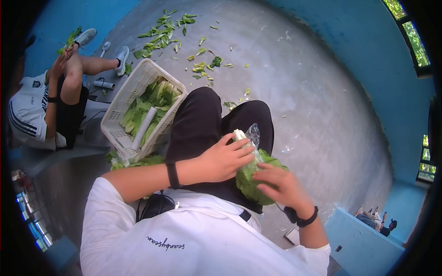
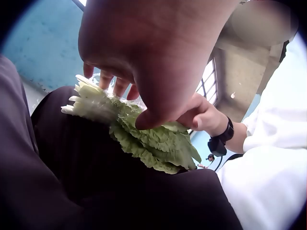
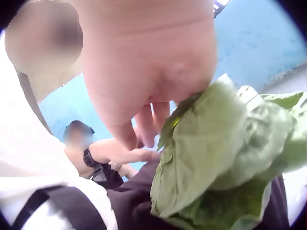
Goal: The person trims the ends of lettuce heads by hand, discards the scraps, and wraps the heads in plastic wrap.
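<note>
A bunch of leafy greens (image 1: 258,184) lies across my lap, its white stem ends (image 2: 81,98) toward my knees. Clear plastic film (image 1: 252,134) wraps around the stems, with a loose piece sticking up. My left hand (image 1: 218,161) lies over the wrapped part, fingers extended across it; in the left wrist view the thumb is beside the leaves. Close over the leafy end is my right hand (image 1: 283,185), its fingers loosely bent and slightly blurred. In the right wrist view broad leaves (image 3: 206,148) hang below and beside that palm.
A white plastic crate (image 1: 108,124) at my left holds more greens and a white roll (image 1: 144,129). Wrapped greens (image 1: 147,161) lie beside it under my left forearm. Loose leaves (image 1: 161,37) litter the floor ahead. Another person (image 1: 41,106) sits at the left holding greens.
</note>
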Available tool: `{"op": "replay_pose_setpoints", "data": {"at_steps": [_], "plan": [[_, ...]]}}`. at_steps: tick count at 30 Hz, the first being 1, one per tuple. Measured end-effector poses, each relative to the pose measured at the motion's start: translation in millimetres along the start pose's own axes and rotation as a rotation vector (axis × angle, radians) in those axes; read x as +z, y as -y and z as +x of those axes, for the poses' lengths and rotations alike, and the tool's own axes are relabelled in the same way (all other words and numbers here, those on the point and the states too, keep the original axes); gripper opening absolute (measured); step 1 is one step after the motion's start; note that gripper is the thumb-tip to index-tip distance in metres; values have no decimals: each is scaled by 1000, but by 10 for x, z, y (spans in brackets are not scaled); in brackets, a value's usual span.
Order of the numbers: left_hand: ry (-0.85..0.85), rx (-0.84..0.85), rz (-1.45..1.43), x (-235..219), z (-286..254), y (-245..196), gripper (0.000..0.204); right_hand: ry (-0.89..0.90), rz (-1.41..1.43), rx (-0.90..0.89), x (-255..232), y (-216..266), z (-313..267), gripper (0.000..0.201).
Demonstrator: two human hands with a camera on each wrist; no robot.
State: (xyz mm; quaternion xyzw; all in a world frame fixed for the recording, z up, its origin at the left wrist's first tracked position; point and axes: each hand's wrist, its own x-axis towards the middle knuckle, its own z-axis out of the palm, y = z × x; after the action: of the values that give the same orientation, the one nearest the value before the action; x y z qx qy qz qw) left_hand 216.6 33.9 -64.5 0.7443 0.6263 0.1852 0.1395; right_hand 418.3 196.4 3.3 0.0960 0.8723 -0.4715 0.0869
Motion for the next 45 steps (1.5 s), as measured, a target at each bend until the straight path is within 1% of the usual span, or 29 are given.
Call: {"op": "replay_pose_setpoints", "data": {"at_steps": [1,4,7,10,13,14,18,19,21,22,23,25,26,28,31,32,35,36,39,40,43,45], "plan": [[3,1,15,0,20,-11,48,-4,68,68,-127,-25,36,22],[9,6,21,40,66,-18,47,-149,178,356,-412,-170,278,17],[-37,24,45,131,78,-10,46,-279,-3,288,-302,-386,624,20],[-32,-6,27,129,75,1,44,-124,56,264,-24,-549,817,18],[-42,-50,-56,9,73,14,42,-209,100,334,-20,-547,782,17],[-42,-67,-93,14,69,9,42,-369,624,431,47,-760,716,14],[-87,-96,-182,56,92,-10,38,-425,826,442,38,-667,562,9],[-104,-101,-189,69,93,-6,36,-415,815,391,82,-725,534,9],[-164,-178,-205,101,94,-35,33,-395,794,285,230,-885,510,8],[-194,-216,-211,120,94,-44,32,-389,710,239,295,-913,499,9],[-212,-251,-283,156,110,-33,30,-386,593,256,316,-928,458,10],[-246,-325,-430,204,127,-30,26,-371,359,291,292,-713,417,11],[-259,-345,-396,203,124,-20,32,-389,310,297,305,-682,401,12],[-283,-381,-331,120,165,-17,45,-428,318,280,360,-741,381,12],[-402,-603,-437,184,203,-3,77,-462,337,272,391,-757,348,13],[-392,-617,-392,276,199,34,96,-467,345,273,389,-753,331,13],[-311,-1019,-872,431,203,27,90,-471,288,255,402,-731,284,11],[-289,-1002,-769,429,201,29,90,-480,252,238,414,-722,268,11],[4,-1124,-1337,432,216,75,88,-528,172,169,478,-701,229,9],[113,-1147,-1364,375,241,46,76,-558,164,136,527,-717,222,9],[102,-938,-1454,381,250,43,62,-598,148,87,576,-699,208,9],[77,-888,-1456,356,257,17,57,-596,146,73,579,-656,193,9]]}}
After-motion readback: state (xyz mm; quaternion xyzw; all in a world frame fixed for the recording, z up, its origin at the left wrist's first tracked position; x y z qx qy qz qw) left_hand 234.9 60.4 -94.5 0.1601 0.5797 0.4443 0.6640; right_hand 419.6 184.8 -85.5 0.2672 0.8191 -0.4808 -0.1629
